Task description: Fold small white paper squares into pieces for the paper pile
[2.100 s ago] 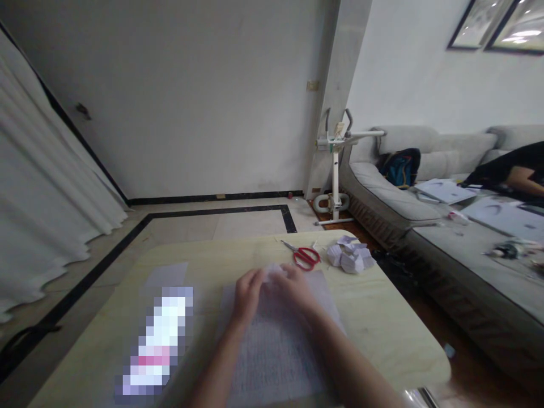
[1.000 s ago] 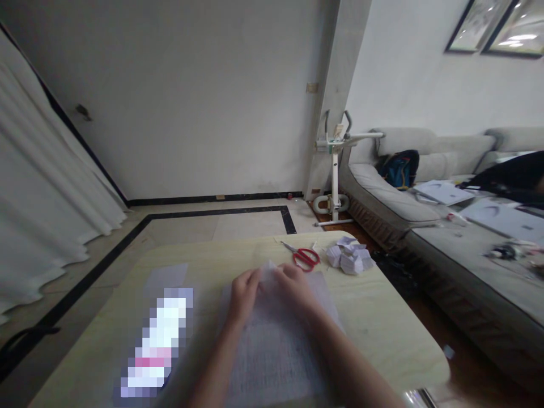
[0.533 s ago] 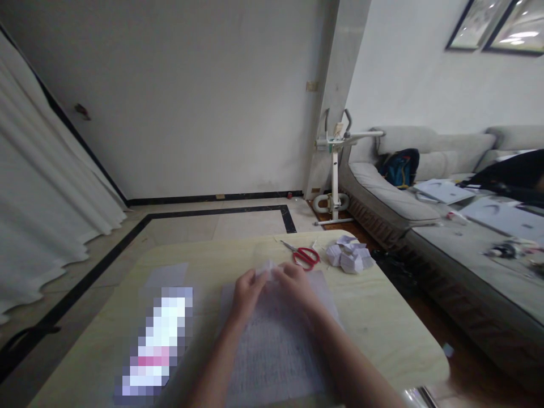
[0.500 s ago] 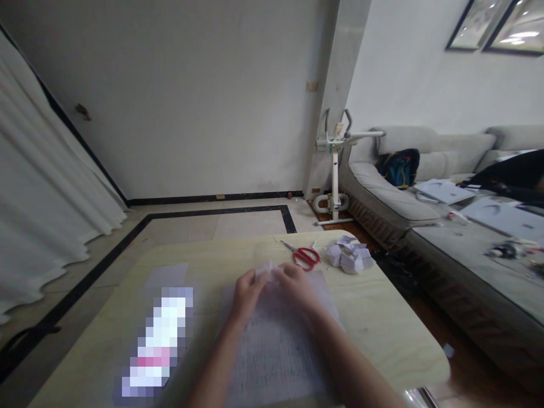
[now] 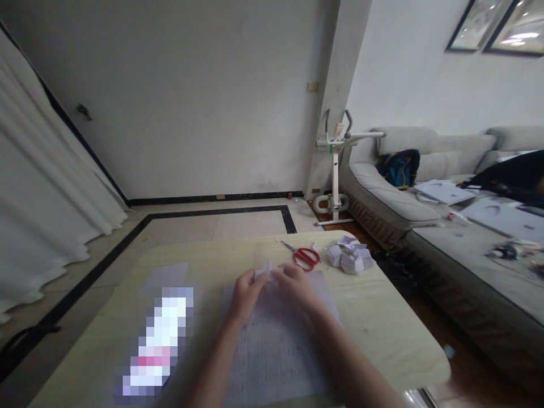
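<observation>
Between my two hands is a small piece of folded white paper (image 5: 267,270), its top poking up past my fingertips. My left hand (image 5: 247,294) pinches its left side, and my right hand (image 5: 295,286) grips it from the right. Most of the paper is hidden by my fingers. Under my forearms lies a large sheet with writing (image 5: 276,357), flat on the pale wooden table (image 5: 391,328). Just beyond my right hand are red-handled scissors (image 5: 305,258). Several folded paper pieces (image 5: 351,255) sit in a cluster to their right.
A pixelated bright object (image 5: 157,340) lies on the table's left, with a blank paper piece (image 5: 166,276) behind it. Past the table's right edge stands a grey sofa (image 5: 425,209) with a backpack (image 5: 400,168). A person's dark sleeve (image 5: 510,173) shows at far right.
The paper's tip stood up in a peak about a second ago and now sits lower between my fingers. My hands have shifted only slightly; the scissors and paper cluster stay put.
</observation>
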Demonstrator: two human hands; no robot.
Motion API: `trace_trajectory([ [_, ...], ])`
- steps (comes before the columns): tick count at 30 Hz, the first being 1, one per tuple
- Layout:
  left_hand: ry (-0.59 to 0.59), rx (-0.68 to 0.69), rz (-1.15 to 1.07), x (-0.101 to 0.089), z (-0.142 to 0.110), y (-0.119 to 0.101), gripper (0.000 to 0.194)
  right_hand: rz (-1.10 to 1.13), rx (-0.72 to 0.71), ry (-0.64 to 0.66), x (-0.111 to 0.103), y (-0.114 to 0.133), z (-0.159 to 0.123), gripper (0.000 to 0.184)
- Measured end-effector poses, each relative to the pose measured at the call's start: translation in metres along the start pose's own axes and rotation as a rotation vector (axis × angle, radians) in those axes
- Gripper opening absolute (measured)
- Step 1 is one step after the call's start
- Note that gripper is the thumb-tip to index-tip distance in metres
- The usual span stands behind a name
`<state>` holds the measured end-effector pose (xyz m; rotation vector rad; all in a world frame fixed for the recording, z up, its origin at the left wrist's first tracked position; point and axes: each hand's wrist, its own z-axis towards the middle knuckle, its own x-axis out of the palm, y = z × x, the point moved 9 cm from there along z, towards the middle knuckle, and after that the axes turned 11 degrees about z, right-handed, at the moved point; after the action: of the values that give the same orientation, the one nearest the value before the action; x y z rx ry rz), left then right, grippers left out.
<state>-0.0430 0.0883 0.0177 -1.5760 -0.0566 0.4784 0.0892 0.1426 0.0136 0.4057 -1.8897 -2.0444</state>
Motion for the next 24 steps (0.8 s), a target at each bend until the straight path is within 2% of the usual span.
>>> trace_trajectory([
  [6,-0.011,0.028,0.047,-0.001,0.002,0.001,0.036,0.010,0.003,-0.014,-0.001,0.000,0.000,0.025],
  [12,-0.047,0.096,0.112,-0.008,0.003,-0.002,0.040,0.032,0.069,-0.031,-0.004,0.000,-0.001,0.033],
  [18,-0.020,0.061,0.003,-0.003,0.002,-0.001,0.037,-0.016,0.025,-0.114,-0.011,0.008,-0.002,0.031],
  [21,-0.002,0.077,-0.028,0.000,0.000,-0.003,0.052,-0.042,0.045,-0.136,-0.012,0.009,-0.003,0.030],
  [24,0.021,0.106,-0.031,0.003,-0.001,-0.004,0.049,-0.008,0.091,-0.131,-0.012,0.005,-0.003,0.028],
])
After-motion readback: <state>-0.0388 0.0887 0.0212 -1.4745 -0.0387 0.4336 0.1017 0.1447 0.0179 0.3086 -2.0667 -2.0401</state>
